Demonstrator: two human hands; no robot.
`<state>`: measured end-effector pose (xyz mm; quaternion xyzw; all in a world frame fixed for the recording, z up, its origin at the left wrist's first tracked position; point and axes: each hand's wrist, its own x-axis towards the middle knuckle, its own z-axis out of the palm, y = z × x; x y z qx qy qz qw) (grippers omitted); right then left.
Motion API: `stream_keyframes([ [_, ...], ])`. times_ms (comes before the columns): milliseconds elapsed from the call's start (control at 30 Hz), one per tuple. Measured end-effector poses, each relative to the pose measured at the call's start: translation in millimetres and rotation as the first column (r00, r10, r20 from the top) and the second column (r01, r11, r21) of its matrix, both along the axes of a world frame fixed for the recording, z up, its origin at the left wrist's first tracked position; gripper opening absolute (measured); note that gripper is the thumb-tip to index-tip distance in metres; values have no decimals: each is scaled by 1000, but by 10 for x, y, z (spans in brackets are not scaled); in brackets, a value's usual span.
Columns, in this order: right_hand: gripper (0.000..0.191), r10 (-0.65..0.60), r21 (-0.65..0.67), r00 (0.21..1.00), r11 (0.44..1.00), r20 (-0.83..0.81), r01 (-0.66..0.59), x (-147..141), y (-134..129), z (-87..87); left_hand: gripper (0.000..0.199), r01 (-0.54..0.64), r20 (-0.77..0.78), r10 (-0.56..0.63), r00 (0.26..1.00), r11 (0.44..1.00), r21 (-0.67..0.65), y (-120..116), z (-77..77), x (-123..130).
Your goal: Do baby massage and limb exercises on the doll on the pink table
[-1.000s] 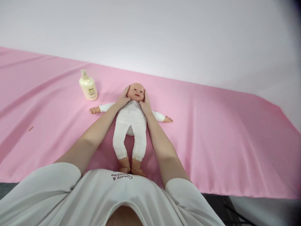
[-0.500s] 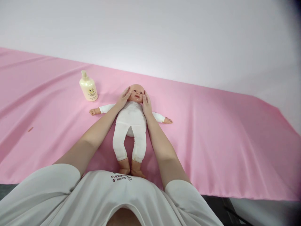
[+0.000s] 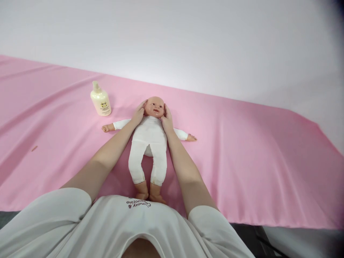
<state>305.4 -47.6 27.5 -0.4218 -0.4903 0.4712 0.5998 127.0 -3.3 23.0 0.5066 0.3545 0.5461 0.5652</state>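
Observation:
A baby doll (image 3: pixel 149 130) lies on its back, its feet toward me and its arms stretched out sideways. It has a white cloth body and a bald, skin-toned head. My left hand (image 3: pixel 139 111) cups the left side of the head, its fingertips partly behind it. On the other side my right hand (image 3: pixel 167 119) holds the head in the same way, fingers running up beside the ear and thumb near the jaw. The head is between both palms.
A cream pump bottle (image 3: pixel 101 102) stands upright left of the doll. Pink cloth (image 3: pixel 242 161) with some folds covers the table. A small brownish mark or scrap (image 3: pixel 34 148) lies far left. Behind the table rises a white wall (image 3: pixel 172 43).
My fingers have slid from the doll's cheeks outward and back around the sides of its head. More of the doll's face shows now. The bottle and the doll's body stay in place.

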Motion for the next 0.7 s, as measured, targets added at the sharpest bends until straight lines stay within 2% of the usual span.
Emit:
stream_keyframes([
  [67, 93, 26, -1, 999, 1000, 20, -26, 0, -35, 15, 81, 40, -21, -40, 999, 999, 4, -45, 35, -23],
  [167, 96, 48, 2, 996, 999, 70, -49, -3, -86, 41, 96, 92, -52, -88, 995, 992, 86, -92, 58, -40],
  [267, 96, 47, 8, 995, 999, 91, -48, -11, -86, 44, 101, 68, -52, -63, 997, 992, 107, -89, 58, -22],
  [500, 79, -36, 2, 993, 999, 113, 36, 21, 48, -56, 86, -8, 20, 10, 1000, 996, -88, -92, 136, 48],
  [600, 74, -63, 13, 993, 998, 104, 62, 34, 66, -92, 76, -31, 13, 33, 999, 995, -98, -131, 172, 39],
  [700, 78, -72, 28, 993, 997, 99, 70, 27, 48, -86, 64, -29, -14, 28, 1000, 997, -66, -152, 177, 18],
])
